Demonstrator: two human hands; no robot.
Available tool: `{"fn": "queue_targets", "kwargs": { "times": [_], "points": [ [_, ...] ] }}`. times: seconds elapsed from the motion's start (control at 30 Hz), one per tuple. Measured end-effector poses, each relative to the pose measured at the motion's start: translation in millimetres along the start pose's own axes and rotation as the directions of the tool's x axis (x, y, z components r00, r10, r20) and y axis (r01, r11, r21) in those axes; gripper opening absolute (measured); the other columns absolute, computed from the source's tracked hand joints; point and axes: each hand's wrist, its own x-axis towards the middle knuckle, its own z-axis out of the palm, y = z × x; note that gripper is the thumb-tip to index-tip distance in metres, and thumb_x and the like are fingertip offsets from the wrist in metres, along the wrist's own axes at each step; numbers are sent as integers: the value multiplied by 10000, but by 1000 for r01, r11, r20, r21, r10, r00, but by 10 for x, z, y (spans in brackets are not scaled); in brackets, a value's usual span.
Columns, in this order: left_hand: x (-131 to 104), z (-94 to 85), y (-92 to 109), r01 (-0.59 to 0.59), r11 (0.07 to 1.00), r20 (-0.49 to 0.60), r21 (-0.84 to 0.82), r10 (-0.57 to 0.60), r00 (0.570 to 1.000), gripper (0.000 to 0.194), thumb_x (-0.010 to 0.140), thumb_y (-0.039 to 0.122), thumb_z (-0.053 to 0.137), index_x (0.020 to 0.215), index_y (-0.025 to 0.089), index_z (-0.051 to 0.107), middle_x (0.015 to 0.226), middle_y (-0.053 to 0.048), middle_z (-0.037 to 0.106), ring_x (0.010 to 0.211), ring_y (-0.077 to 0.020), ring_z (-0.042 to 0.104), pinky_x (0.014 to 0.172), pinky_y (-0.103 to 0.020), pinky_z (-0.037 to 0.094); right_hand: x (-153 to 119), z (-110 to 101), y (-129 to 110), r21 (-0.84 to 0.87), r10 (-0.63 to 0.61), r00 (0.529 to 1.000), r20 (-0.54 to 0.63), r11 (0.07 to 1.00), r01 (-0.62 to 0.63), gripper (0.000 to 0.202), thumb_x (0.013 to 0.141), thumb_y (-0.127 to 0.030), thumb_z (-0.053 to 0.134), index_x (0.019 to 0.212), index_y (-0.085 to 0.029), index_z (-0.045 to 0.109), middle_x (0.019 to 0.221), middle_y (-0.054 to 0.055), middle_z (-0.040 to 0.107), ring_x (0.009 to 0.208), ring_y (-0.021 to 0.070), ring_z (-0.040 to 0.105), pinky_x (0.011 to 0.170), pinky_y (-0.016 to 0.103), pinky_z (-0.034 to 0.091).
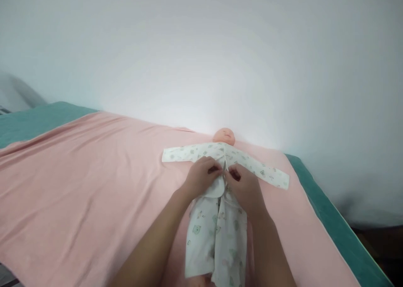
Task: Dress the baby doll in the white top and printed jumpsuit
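A baby doll (224, 135) lies on its back on a pink sheet (88, 182), dressed in a white printed baby garment (217, 232) with both sleeves spread out sideways. My left hand (201, 176) and my right hand (244, 186) meet at the doll's chest. Both pinch the garment's front edges where they overlap, fingers closed on the cloth. The doll's body is hidden under the garment and my hands.
The pink sheet covers a bed with a teal cover (333, 220) showing along the right edge and at the far left (34, 121). A plain white wall (201, 52) stands right behind the doll's head. Dark floor shows at the lower right.
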Motion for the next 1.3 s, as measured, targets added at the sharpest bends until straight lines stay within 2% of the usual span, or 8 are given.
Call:
{"fn": "queue_targets", "kwargs": {
  "times": [0.13, 0.23, 0.3, 0.53, 0.73, 0.9, 1.07, 1.3],
  "points": [
    [0, -39, 91, 138, 978, 74, -155, -128, 989, 83, 828, 258, 607, 826, 231, 686, 830, 17, 672, 801, -144, 590, 724, -267, 459, 26, -15, 36, 202, -16, 1000, -6, 979, 17, 193, 824, -369, 595, 790, -180, 610, 737, 9, 607, 672, 152, 537, 631, 250, 415],
    [-7, -76, 139, 230, 936, 151, -267, -196, 969, 111, 824, 277, 598, 851, 227, 694, 838, 21, 690, 791, -141, 605, 686, -250, 461, 23, -15, 65, 271, -11, 1000, 13, 963, 7, 210, 809, -383, 616, 838, -176, 638, 758, 22, 620, 687, 163, 553, 637, 255, 433],
    [-12, -97, 152, 253, 921, 181, -296, -206, 962, 131, 821, 278, 593, 870, 226, 703, 863, 16, 701, 809, -145, 612, 699, -251, 465, 12, -18, 75, 306, -16, 1000, 23, 952, 8, 216, 803, -381, 620, 859, -174, 646, 763, 27, 619, 695, 164, 558, 643, 257, 443],
    [-8, -68, 106, 333, 863, 167, -379, -290, 942, 131, 774, 290, 644, 856, 205, 700, 869, -10, 704, 812, -161, 621, 707, -267, 471, -17, -42, 39, 328, -2, 998, 64, 944, -19, 187, 784, -327, 628, 897, -179, 645, 778, 22, 616, 689, 145, 547, 643, 246, 452],
    [-5, -14, 63, 327, 813, 165, -482, -282, 945, 116, 757, 271, 665, 840, 190, 670, 829, -9, 675, 777, -140, 601, 684, -248, 449, -26, -50, 3, 383, 59, 989, 132, 917, -106, 256, 761, -371, 667, 925, -180, 624, 794, 29, 619, 748, 163, 573, 693, 268, 469],
    [-1, 17, 82, 317, 801, 139, -508, -287, 948, 130, 761, 251, 661, 870, 183, 641, 828, -14, 661, 773, -132, 593, 686, -244, 442, -35, -34, -40, 391, 131, 982, 138, 903, -175, 316, 739, -381, 697, 963, -178, 604, 755, 21, 615, 700, 161, 571, 652, 270, 461],
    [-5, 40, 110, 315, 787, 135, -531, -288, 948, 259, 790, 256, 641, 1041, 211, 592, 826, -12, 674, 775, -138, 606, 699, -256, 449, -9, -15, -9, 404, 131, 979, 157, 896, -184, 317, 733, -362, 702, 972, -182, 596, 734, 5, 606, 678, 150, 562, 624, 252, 439],
    [-21, 53, 122, 295, 784, 126, -546, -271, 954, 331, 785, 235, 656, 1099, 209, 556, 858, -20, 672, 782, -136, 607, 730, -270, 462, -10, 16, -2, 357, 120, 978, 168, 918, -174, 328, 742, -395, 676, 987, -193, 592, 671, -26, 546, 638, 138, 536, 588, 238, 423]
  ]
}}
